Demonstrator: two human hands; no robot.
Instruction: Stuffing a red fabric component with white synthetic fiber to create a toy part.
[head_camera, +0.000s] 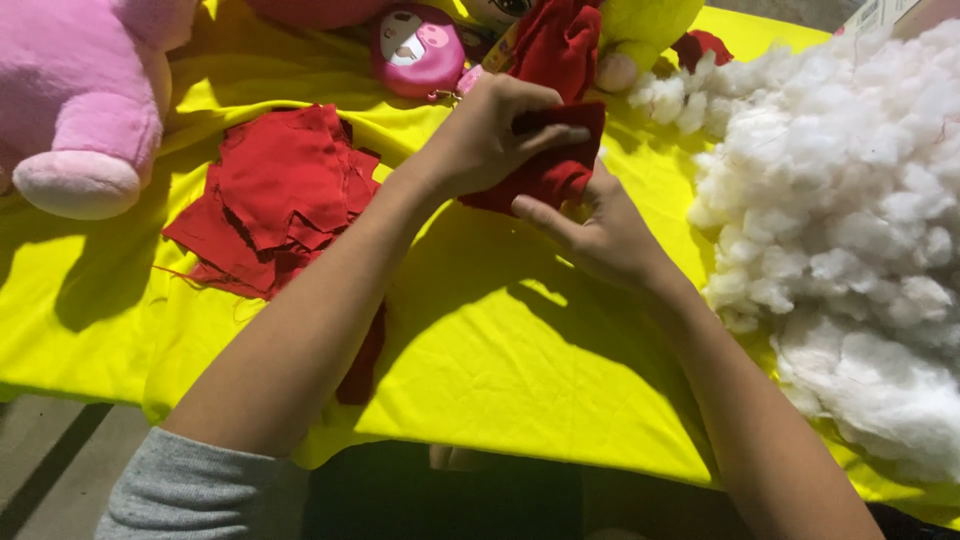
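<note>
Both hands up over the yellow cloth (500, 340): left hand (490, 135) clamped on top of a red fabric piece (550, 175), right hand (600, 235) cupped beneath, gripping it too, probably by the lower edge. Red fabric scraps (275, 200) piled left, white stuffing (850, 220) heaped right, pink plush toy (85, 100) far left.

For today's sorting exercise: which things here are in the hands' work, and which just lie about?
In hand: red piece, held by left hand and right hand.

Lying about: red scraps, white stuffing, pink plush, pink case, yellow cloth.
</note>
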